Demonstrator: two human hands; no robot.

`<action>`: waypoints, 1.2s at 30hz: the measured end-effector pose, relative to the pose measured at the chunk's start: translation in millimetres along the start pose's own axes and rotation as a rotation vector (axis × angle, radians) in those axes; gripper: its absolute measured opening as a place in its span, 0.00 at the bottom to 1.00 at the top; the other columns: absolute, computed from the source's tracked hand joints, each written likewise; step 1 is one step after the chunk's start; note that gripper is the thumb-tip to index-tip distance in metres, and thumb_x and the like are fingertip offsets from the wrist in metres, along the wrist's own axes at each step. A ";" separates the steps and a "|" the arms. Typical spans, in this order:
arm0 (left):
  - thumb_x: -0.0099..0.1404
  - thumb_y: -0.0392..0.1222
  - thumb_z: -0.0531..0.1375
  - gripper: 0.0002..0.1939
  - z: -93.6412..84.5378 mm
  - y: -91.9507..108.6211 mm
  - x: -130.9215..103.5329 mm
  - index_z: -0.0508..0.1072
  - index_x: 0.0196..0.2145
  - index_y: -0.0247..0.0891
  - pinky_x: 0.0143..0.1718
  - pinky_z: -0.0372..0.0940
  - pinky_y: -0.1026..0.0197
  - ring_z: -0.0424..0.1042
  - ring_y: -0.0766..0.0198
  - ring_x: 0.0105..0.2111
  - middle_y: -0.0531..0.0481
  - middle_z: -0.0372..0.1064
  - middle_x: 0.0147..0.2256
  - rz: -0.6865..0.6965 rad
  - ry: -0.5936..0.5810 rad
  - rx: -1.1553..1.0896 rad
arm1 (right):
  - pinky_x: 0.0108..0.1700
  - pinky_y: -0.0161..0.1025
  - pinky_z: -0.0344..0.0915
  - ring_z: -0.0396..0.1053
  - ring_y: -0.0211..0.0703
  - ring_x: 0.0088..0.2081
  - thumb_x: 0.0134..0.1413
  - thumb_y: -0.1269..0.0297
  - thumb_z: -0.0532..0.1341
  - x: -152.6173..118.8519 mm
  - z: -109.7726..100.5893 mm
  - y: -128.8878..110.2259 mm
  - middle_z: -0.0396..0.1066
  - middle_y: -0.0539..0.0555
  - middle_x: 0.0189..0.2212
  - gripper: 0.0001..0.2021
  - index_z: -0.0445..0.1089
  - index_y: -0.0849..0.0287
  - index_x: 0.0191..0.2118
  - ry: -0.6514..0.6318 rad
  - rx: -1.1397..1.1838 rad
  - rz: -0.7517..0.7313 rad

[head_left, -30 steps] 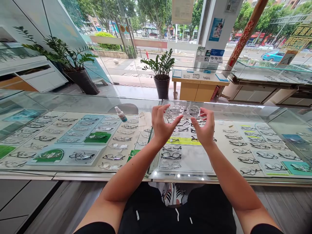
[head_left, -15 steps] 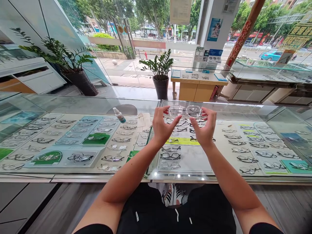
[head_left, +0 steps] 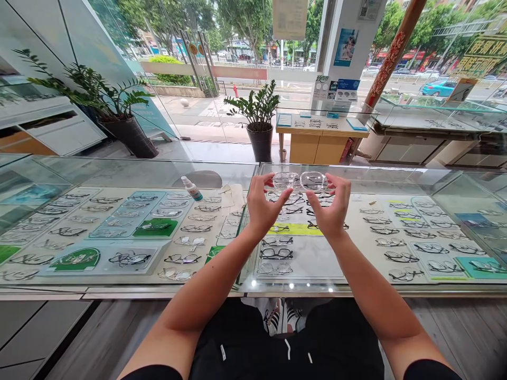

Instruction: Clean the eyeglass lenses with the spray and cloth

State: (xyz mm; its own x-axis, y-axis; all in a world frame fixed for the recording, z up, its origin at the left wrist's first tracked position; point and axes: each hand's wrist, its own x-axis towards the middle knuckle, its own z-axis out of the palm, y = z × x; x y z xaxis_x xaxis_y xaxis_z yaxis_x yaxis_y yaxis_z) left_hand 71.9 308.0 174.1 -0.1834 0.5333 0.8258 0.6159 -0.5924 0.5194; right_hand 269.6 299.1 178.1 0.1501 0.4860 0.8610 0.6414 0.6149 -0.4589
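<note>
A pair of clear-framed eyeglasses (head_left: 313, 173) is held up above the glass counter, its two lenses side by side. My left hand (head_left: 266, 205) grips the left side of the frame, with the thumb stretched toward the lower rim. On the other side, my right hand (head_left: 331, 205) pinches the right end of the frame, its thumb also under the rim. Beneath the hands, rows of eyeglasses lie inside the display case, among them a dark pair (head_left: 276, 254) in front of my left wrist.
A white spray bottle (head_left: 192, 188) stands on the counter at the left, near a pale cloth (head_left: 232, 196). The glass display counter (head_left: 158, 291) runs the full width before me. Beyond it are a potted plant (head_left: 260, 142) and a wooden display table (head_left: 321, 146).
The eyeglasses have tilted slightly in my hands, and the right lens now appears rounder. Both hands keep their hold, and the view has shifted a little.
</note>
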 end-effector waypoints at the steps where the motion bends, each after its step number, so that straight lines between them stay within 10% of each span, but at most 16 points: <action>1: 0.66 0.58 0.73 0.27 0.0 -0.1 -0.1 0.74 0.55 0.42 0.38 0.69 0.55 0.76 0.58 0.41 0.47 0.74 0.41 0.000 -0.002 0.001 | 0.47 0.57 0.75 0.72 0.55 0.49 0.66 0.42 0.67 -0.1 0.0 0.1 0.71 0.60 0.52 0.27 0.66 0.50 0.63 -0.001 0.000 0.003; 36: 0.62 0.58 0.75 0.31 -5.2 2.4 3.4 0.72 0.55 0.42 0.40 0.70 0.53 0.70 0.57 0.41 0.45 0.71 0.45 0.109 0.113 0.058 | 0.50 0.56 0.73 0.73 0.54 0.48 0.67 0.44 0.67 -5.1 5.4 7.2 0.74 0.59 0.50 0.25 0.68 0.52 0.61 -0.087 0.065 0.060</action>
State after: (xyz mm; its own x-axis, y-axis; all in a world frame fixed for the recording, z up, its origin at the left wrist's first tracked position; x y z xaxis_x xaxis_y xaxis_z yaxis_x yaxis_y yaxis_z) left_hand 68.8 305.2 179.3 -0.1962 0.3942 0.8979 0.6793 -0.6056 0.4144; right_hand 269.3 304.4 169.2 0.1192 0.5736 0.8105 0.5826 0.6206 -0.5249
